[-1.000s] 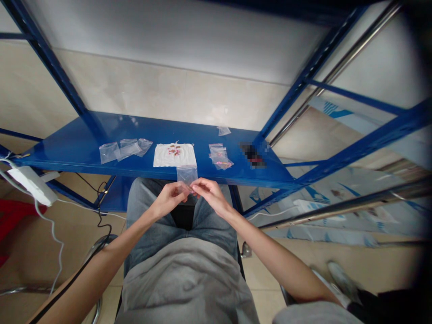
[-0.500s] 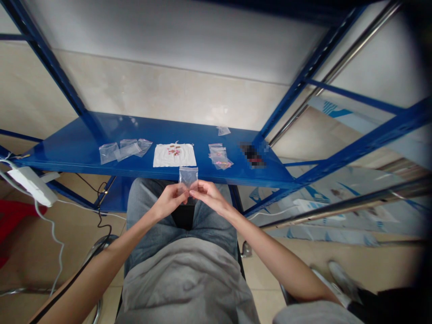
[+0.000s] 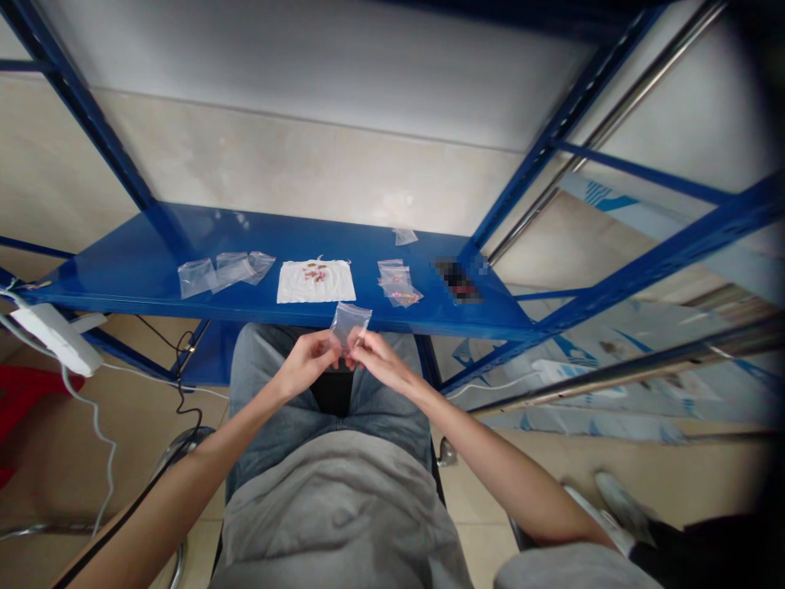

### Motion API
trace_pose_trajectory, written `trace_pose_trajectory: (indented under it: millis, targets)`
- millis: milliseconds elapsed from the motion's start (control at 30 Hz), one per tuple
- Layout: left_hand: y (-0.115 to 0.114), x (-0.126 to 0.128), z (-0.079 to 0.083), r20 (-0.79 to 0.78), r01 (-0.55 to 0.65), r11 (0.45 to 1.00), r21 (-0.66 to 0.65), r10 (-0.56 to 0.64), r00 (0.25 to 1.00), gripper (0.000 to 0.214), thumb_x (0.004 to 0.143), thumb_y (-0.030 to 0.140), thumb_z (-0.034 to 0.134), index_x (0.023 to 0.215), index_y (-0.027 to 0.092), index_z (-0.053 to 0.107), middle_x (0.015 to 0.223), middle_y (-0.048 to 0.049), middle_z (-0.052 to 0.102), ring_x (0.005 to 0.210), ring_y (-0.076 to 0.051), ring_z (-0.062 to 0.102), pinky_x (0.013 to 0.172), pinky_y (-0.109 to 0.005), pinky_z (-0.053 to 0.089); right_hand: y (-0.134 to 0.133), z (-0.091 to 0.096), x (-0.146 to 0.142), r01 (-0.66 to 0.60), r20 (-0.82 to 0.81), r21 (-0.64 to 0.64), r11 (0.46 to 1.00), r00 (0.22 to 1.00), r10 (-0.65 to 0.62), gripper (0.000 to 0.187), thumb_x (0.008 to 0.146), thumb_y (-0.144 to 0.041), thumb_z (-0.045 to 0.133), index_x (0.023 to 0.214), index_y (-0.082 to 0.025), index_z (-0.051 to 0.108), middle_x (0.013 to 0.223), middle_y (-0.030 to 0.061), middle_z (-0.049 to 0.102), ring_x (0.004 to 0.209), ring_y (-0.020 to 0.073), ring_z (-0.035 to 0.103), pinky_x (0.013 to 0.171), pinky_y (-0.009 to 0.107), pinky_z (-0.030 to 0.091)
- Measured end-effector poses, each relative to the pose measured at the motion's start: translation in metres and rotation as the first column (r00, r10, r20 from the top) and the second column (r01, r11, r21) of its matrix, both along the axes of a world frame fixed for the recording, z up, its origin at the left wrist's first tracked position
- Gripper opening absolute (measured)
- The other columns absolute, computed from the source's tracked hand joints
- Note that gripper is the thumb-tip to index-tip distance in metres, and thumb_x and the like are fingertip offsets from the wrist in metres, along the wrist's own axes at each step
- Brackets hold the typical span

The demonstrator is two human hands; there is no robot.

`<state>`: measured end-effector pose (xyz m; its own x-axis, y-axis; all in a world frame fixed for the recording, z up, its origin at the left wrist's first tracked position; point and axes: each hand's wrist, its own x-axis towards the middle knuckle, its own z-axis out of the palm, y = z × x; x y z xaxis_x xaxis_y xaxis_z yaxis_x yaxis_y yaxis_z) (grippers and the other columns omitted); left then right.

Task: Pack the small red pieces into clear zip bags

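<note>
Clear, crinkled plastic, the small zip bag (image 3: pixel 349 321) stands tilted, its lower edge pinched between my left fingers (image 3: pixel 329 353) and right fingers (image 3: pixel 361 347).

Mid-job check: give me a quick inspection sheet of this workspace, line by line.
Surface: blue shelf, bags and a cloth laid out on it.
Job's things: small clear bag held up; white cloth with small red pieces.
Clutter: empty bags left, filled bags right, one stray bag at the back.
Hands: left hand and right hand both pinch the small clear bag.
Cables: white power strip with white cord; black cable below the shelf.
Surroundings: tiled floor, blue frame, steel rods.
</note>
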<state>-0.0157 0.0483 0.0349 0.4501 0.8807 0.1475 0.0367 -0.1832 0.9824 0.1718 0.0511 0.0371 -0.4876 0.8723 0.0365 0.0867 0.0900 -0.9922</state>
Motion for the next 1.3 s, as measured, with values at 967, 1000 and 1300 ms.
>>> trace_pose_trajectory:
  millis: [967, 1000, 1300]
  targets:
    - [0.002, 0.001, -0.01, 0.053, 0.094, 0.982, -0.162, -0.087, 0.995, 0.034, 0.08, 0.042, 0.071, 0.089, 0.009, 0.069, 0.074, -0.0064, 0.07, 0.062, -0.012, 0.061, 0.061, -0.023, 0.049, 0.005, 0.004, 0.005, 0.287, -0.102, 0.081, 0.955, 0.955, -0.278, 0.025, 0.082, -0.04, 0.068, 0.09, -0.017, 0.071, 0.079, 0.004, 0.068, 0.07, 0.0155, 0.06, 0.064, 0.025, 0.046]
    - [0.001, 0.002, -0.01, 0.058, 0.097, 0.982, -0.164, -0.089, 0.994, 0.033, 0.08, 0.041, 0.071, 0.088, 0.009, 0.07, 0.074, -0.0066, 0.07, 0.062, -0.012, 0.061, 0.061, -0.023, 0.05, 0.004, 0.005, 0.004, 0.278, -0.114, 0.077, 0.957, 0.956, -0.269, 0.024, 0.082, -0.039, 0.069, 0.092, -0.017, 0.071, 0.08, 0.0038, 0.068, 0.071, 0.0155, 0.06, 0.065, 0.025, 0.046]
    - [0.001, 0.003, -0.01, 0.114, 0.057, 0.961, -0.269, -0.027, 0.993, 0.041, 0.073, 0.045, 0.077, 0.086, 0.006, 0.07, 0.067, -0.0092, 0.072, 0.056, -0.016, 0.067, 0.057, -0.027, 0.055, 0.004, 0.003, 0.004, 0.175, -0.119, 0.074, 0.982, 0.979, -0.166, 0.022, 0.082, -0.038, 0.069, 0.086, -0.016, 0.071, 0.074, 0.0025, 0.066, 0.065, 0.0141, 0.058, 0.064, 0.027, 0.046]
